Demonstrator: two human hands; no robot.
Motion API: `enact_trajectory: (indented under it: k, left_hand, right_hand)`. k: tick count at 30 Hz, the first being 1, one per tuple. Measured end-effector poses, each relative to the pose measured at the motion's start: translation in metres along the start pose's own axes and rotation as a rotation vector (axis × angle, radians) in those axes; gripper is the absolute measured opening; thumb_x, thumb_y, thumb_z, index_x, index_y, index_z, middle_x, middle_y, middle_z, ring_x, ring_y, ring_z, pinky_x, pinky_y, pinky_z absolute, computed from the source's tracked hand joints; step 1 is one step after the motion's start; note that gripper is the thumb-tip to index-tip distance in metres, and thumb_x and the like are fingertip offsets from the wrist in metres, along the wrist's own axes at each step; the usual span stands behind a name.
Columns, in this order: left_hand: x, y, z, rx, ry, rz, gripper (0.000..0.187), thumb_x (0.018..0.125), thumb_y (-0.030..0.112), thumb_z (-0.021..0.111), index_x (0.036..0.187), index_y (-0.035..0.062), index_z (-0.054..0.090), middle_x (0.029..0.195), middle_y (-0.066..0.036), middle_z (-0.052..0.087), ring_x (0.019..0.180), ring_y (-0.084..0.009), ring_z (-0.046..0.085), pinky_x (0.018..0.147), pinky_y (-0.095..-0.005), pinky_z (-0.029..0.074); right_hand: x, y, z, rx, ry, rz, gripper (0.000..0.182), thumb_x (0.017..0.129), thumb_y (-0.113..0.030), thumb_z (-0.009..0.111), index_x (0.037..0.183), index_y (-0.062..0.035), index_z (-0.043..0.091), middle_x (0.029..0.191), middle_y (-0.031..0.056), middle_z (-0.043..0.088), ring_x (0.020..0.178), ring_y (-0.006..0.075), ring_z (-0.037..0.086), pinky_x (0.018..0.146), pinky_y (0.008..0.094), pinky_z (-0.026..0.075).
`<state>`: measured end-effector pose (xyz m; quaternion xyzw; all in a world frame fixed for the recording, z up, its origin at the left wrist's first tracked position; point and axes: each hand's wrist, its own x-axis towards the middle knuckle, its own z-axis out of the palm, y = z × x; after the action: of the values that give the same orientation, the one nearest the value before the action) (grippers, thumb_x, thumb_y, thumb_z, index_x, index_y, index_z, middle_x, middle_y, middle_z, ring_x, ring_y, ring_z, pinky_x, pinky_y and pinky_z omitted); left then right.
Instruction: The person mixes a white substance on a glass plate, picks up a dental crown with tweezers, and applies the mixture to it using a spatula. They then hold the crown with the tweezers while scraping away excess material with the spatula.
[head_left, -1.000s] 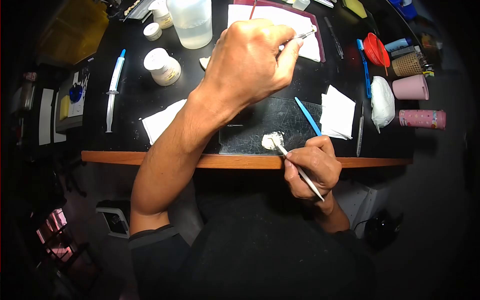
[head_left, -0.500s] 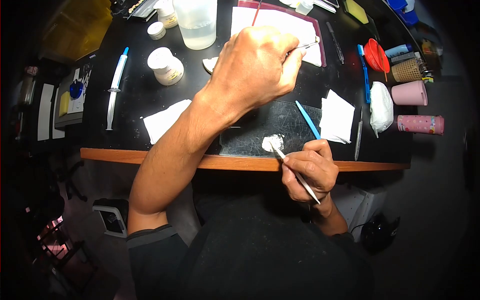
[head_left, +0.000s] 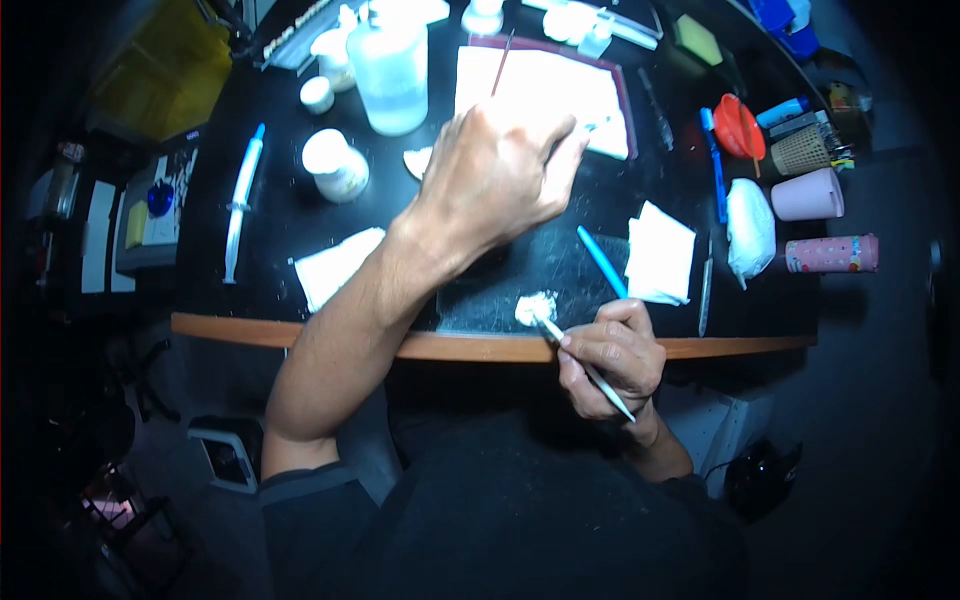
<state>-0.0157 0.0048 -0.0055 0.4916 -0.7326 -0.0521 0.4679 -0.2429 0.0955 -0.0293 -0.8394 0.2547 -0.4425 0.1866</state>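
My left hand (head_left: 503, 175) is raised over the black table, fingers closed on a thin metal tool (head_left: 592, 127) whose tip points at the white cloth (head_left: 545, 85) on a dark red tray. My right hand (head_left: 610, 355) grips a white spatula (head_left: 580, 362) near the table's front edge. The spatula's tip rests in a small lump of white paste (head_left: 532, 308) on a dark scratched mixing slab (head_left: 520, 275). A blue stick (head_left: 601, 261) lies on the slab beside my right hand.
Behind my left arm stand a white jar (head_left: 337, 165) and a clear bottle (head_left: 388, 68); a syringe (head_left: 241, 200) lies far left. Folded tissues (head_left: 659, 253) (head_left: 335, 265), a blue toothbrush (head_left: 714, 160), red funnel (head_left: 738, 125), pink cups (head_left: 806, 195) crowd the right. Wooden table edge (head_left: 450, 346).
My left hand has drawn slightly back and down from the white cloth with its metal tool. The view has shifted and darkened. My right hand stays at the paste.
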Motion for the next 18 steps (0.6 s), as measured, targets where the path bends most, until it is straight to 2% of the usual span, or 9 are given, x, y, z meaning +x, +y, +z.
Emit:
enact_trajectory:
  k: [4,8,13,17,18]
  left_hand:
    - [0.004,0.008,-0.004,-0.103,0.004,-0.023,0.013,0.094,0.007,0.074,0.102,-0.0018,0.079,0.088,-0.019,0.078,0.07,-0.0287,0.076,0.063,-0.0353,0.058]
    - [0.006,0.013,-0.005,-0.18,0.004,-0.027,0.012,0.094,0.006,0.074,0.101,-0.0031,0.079,0.088,-0.018,0.079,0.068,-0.0242,0.074,0.062,-0.0342,0.057]
    - [0.006,0.011,-0.006,-0.195,0.01,-0.046,0.013,0.094,0.007,0.075,0.101,-0.0039,0.078,0.087,-0.017,0.078,0.066,-0.0229,0.072,0.057,-0.0323,0.054]
    - [0.009,0.023,-0.018,-0.358,-0.15,-0.286,0.017,0.098,0.013,0.075,0.096,-0.0041,0.076,0.071,-0.01,0.071,0.057,-0.0127,0.062,0.053,-0.0289,0.047]
    - [0.007,0.02,-0.016,-0.41,-0.205,-0.339,0.021,0.102,0.016,0.072,0.096,-0.0036,0.075,0.065,-0.003,0.065,0.056,-0.0066,0.057,0.052,-0.0255,0.041]
  right_hand:
    - [0.013,0.002,-0.019,0.038,0.084,0.007,0.017,0.07,0.003,0.073,0.086,-0.0033,0.076,0.077,0.0058,0.075,0.065,0.0193,0.058,0.066,0.0323,0.045]
    - [0.06,0.015,-0.059,-0.127,0.126,-0.173,0.025,0.073,0.001,0.072,0.097,-0.0053,0.075,0.08,0.0042,0.075,0.068,0.0185,0.059,0.072,0.0323,0.045]
    - [0.098,0.028,-0.07,-0.175,0.126,-0.331,0.023,0.077,-0.002,0.074,0.099,-0.0074,0.074,0.084,0.0037,0.075,0.071,0.0172,0.06,0.073,0.0329,0.046]
    - [0.109,0.044,-0.056,-0.168,0.198,-0.364,0.024,0.078,-0.002,0.075,0.102,-0.0078,0.073,0.085,0.0032,0.075,0.071,0.0155,0.062,0.074,0.0319,0.046]
    - [0.107,0.046,-0.053,-0.17,0.203,-0.342,0.024,0.08,-0.003,0.076,0.104,-0.0081,0.072,0.084,0.0021,0.075,0.071,0.0138,0.063,0.075,0.0313,0.045]
